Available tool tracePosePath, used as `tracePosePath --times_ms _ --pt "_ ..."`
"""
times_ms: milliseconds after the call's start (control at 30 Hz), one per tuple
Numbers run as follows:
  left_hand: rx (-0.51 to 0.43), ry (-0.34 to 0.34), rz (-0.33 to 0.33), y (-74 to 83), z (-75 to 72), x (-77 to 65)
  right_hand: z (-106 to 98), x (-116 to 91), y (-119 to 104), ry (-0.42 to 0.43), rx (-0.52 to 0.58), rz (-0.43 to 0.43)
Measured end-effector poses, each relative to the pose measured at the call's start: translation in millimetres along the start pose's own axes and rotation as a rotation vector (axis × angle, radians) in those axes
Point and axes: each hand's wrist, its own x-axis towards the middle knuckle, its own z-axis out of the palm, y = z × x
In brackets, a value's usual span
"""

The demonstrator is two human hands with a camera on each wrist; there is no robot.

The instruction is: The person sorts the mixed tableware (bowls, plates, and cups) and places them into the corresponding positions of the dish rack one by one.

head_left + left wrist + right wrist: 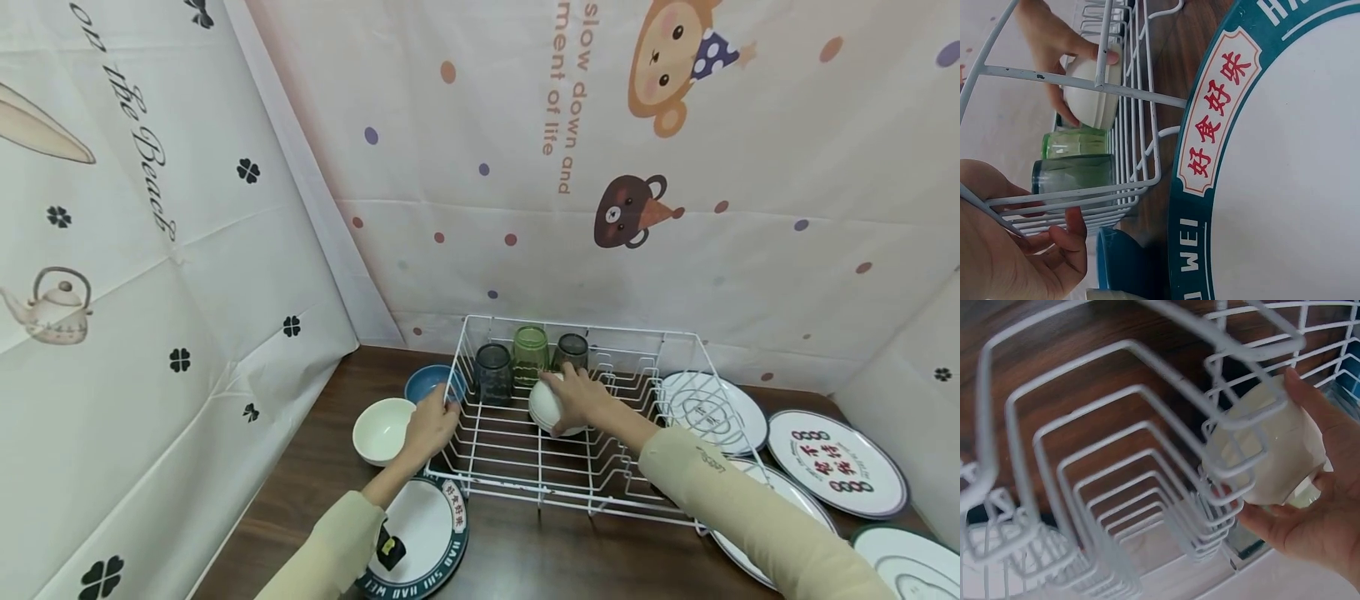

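A white wire dish rack (637, 330) stands on the dark wooden table. My left hand (433, 427) grips its left side, fingers curled around the wires. Inside the rack, my right hand (581, 400) holds a white bowl (545, 406), thumb and fingers spread around its outside. The bowl (1272, 450) is tipped over, its base turned away from the rack floor; whether a second bowl is nested in it I cannot tell. Behind it stand a dark glass (493, 375), a green glass (531, 352) and a grey glass (572, 348), the last partly hidden by my right hand.
Left of the rack are a blue bowl (423, 381) and a cream bowl (381, 431). Green-rimmed plates (423, 533) lie stacked at the front left. Several white plates (836, 462) lie right of the rack, partly under my right sleeve. Printed cloth walls (480, 250) enclose the table.
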Motion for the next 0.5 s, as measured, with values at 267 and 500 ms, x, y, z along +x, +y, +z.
tracePosePath --times_ms 267,500 --pt "0.014 -0.007 -0.014 -4.2 1.4 1.8 -11.6 -6.1 2.7 -0.034 -0.014 -0.019" --pt "0.024 -0.004 -0.035 -8.8 -1.0 -0.9 -51.8 -15.5 33.1 -0.085 0.007 0.019"
